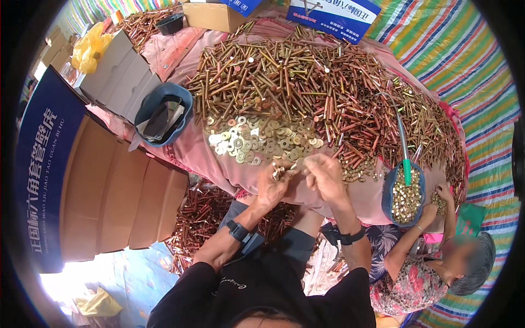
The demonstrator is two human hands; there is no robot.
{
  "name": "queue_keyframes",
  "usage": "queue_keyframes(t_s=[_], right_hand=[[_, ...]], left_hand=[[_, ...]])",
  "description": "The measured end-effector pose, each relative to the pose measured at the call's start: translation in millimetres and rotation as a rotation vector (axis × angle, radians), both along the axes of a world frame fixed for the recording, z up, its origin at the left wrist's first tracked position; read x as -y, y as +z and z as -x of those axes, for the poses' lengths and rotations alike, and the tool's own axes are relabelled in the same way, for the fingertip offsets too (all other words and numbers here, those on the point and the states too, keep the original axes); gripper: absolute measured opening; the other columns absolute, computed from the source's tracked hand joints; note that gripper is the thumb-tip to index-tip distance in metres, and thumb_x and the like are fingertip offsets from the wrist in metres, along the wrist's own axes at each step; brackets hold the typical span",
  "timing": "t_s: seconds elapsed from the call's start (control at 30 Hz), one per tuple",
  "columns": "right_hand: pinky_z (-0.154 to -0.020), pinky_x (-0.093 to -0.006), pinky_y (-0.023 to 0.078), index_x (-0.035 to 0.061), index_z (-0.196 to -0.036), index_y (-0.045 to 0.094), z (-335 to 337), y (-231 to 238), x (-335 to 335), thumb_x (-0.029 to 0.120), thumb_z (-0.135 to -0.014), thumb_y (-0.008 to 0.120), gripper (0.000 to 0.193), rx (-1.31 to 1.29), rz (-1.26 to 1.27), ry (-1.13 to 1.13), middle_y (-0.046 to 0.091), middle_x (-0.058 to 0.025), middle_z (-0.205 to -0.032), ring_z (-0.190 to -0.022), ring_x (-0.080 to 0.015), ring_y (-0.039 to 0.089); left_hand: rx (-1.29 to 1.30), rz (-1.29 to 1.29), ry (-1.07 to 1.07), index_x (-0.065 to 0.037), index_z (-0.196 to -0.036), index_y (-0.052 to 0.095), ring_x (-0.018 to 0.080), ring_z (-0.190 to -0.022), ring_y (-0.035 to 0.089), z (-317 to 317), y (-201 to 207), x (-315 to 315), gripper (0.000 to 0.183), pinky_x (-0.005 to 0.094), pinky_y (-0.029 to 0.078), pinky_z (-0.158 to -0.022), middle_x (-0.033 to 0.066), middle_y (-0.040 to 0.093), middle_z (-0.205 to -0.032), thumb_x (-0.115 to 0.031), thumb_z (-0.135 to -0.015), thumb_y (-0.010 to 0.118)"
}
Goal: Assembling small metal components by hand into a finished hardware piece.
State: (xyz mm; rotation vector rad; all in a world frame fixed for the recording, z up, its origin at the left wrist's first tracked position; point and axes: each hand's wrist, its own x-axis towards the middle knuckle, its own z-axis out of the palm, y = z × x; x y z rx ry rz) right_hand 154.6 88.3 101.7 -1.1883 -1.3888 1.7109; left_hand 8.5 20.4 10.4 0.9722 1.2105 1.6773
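Note:
My left hand (272, 185) is closed around a few brass-coloured anchor bolts (279, 173), whose ends poke out between the fingers. Just right of it, my right hand (326, 176) has its thumb and fingers pressed together close to the left fingertips. What the right fingers pinch is too small to make out. Beyond both hands lies a spread of flat metal washers (262, 143). A large heap of coppery and brass-coloured anchor bolts (262, 74) covers the cloth behind the washers. Small brass nuts (353, 174) lie scattered to the right of my right hand.
A blue tub of nuts (407, 203) with a green-handled tool (406, 170) stands right, beside a co-worker (415, 279) reaching into small parts. At left are another blue tub (143, 112), grey boxes (117, 76) and a big carton (109, 191). More bolts (205, 210) lie below the cloth.

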Motion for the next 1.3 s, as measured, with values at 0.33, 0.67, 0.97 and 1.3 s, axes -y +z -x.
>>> queue_keyframes(t_s=[0.33,0.67,0.97,1.3], right_hand=[[-0.049,-0.0265,0.046,-0.0003,-0.092,0.071,8.3,4.1,5.9,0.028,-0.097,0.068,0.028,0.289,-0.251,0.021,0.068,-0.0047,-0.070,-0.050,-0.0090,0.060],[-0.071,-0.0514,0.051,-0.0015,-0.097,0.064,-10.6,-17.8,-64.2,0.021,-0.091,0.075,0.025,0.832,-0.975,-0.154,0.067,-0.0218,-0.092,-0.078,-0.0389,0.066],[-0.064,-0.0548,0.050,-0.0081,-0.092,0.062,-24.5,-17.8,-94.3,0.011,-0.086,0.073,0.023,1.036,-0.947,0.054,0.064,-0.0311,-0.079,-0.075,-0.0512,0.064],[-0.044,-0.0228,0.046,-0.0011,-0.093,0.069,-23.5,7.0,-42.0,0.020,-0.093,0.075,0.022,0.221,-0.078,-0.028,0.064,-0.0043,-0.065,-0.056,-0.0105,0.064]], left_hand=[[-0.181,-0.120,0.065,0.001,-0.110,0.069,0.0103,-0.077,0.063,-6.2,10.7,7.9,0.014,0.0276,0.052,-0.068,0.0042,0.072,-0.088,-0.003,-0.097,0.071],[-0.183,-0.117,0.078,-0.002,-0.109,0.070,0.0181,-0.083,0.072,-10.6,-5.1,5.3,0.016,0.0296,0.057,-0.075,0.0081,0.076,-0.093,0.003,-0.094,0.067],[-0.060,-0.108,-0.009,-0.002,-0.112,0.069,0.0131,-0.086,0.071,-9.6,-9.5,6.9,0.022,0.0284,0.057,-0.076,0.0074,0.076,-0.094,0.007,-0.093,0.063],[-0.127,-0.030,0.017,-0.001,-0.114,0.070,0.0132,-0.084,0.069,-6.4,2.3,7.6,0.020,0.0283,0.055,-0.076,0.0064,0.076,-0.093,0.002,-0.095,0.066]])
